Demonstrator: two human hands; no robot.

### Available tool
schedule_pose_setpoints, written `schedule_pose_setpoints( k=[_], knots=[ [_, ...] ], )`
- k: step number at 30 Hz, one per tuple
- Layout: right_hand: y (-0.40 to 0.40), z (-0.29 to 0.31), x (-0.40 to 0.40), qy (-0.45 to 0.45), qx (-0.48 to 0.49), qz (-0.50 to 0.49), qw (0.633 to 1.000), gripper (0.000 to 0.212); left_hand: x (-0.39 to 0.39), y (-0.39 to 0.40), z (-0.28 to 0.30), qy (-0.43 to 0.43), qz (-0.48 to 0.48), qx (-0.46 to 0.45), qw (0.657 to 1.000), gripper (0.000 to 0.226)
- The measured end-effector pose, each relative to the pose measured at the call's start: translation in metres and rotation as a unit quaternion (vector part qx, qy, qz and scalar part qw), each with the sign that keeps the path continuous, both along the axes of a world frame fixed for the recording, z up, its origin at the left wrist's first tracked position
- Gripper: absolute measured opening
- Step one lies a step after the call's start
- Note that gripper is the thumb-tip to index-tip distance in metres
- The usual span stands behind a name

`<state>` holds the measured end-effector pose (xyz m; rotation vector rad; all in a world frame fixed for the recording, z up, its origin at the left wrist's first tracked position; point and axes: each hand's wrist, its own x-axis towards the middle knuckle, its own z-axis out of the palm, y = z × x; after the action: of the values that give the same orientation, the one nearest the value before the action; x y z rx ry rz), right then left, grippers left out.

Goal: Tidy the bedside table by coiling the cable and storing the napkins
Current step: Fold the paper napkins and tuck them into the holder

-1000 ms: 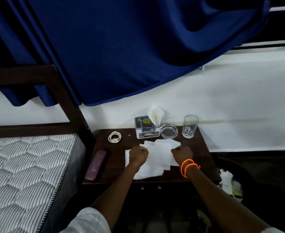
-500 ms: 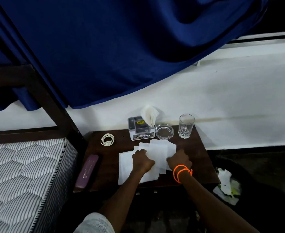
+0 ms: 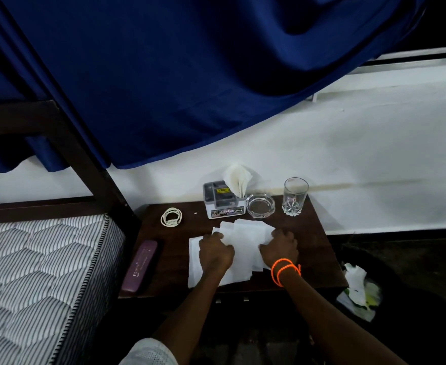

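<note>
Several white napkins (image 3: 245, 241) lie spread in an overlapping pile on the dark wooden bedside table (image 3: 314, 248). My left hand (image 3: 215, 252) rests on the pile's left part with curled fingers gripping the napkins. My right hand (image 3: 279, 247), with orange bands at the wrist, grips the pile's right edge. A white cable (image 3: 171, 217) lies coiled at the table's back left. A grey napkin holder (image 3: 221, 204) with a napkin sticking out of it stands at the back.
A glass ashtray (image 3: 260, 205) and a drinking glass (image 3: 295, 196) stand right of the holder. A purple case (image 3: 139, 267) lies along the table's left edge by the striped mattress (image 3: 40, 272). A dark bin (image 3: 358, 288) with crumpled paper sits at the right.
Both hands have slid closer together on the napkins, bunching the pile between them. The camera view has shifted slightly.
</note>
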<state>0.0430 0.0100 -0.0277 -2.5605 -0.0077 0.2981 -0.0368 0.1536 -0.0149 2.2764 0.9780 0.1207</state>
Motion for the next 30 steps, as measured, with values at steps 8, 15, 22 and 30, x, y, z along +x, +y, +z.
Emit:
schedule_pose_setpoints(
  k=[8, 15, 22, 30],
  knots=[
    [0.003, -0.027, -0.012, -0.015, -0.083, 0.177, 0.981, 0.068, -0.011, 0.021, -0.006, 0.068, 0.009, 0.053, 0.996, 0.065],
    [0.009, -0.035, -0.019, -0.028, -0.098, 0.239, 0.966, 0.067, -0.007, 0.02, -0.001, -0.04, 0.074, -0.094, 0.992, 0.051],
    [0.007, -0.034, -0.015, -0.026, -0.099, 0.238, 0.966, 0.073, -0.003, 0.032, 0.002, -0.072, 0.126, -0.256, 0.956, 0.034],
    [0.01, -0.025, -0.025, -0.14, -0.027, 0.171, 0.975, 0.064, -0.01, 0.041, -0.001, -0.012, 0.086, -0.202, 0.976, 0.021]
  ],
)
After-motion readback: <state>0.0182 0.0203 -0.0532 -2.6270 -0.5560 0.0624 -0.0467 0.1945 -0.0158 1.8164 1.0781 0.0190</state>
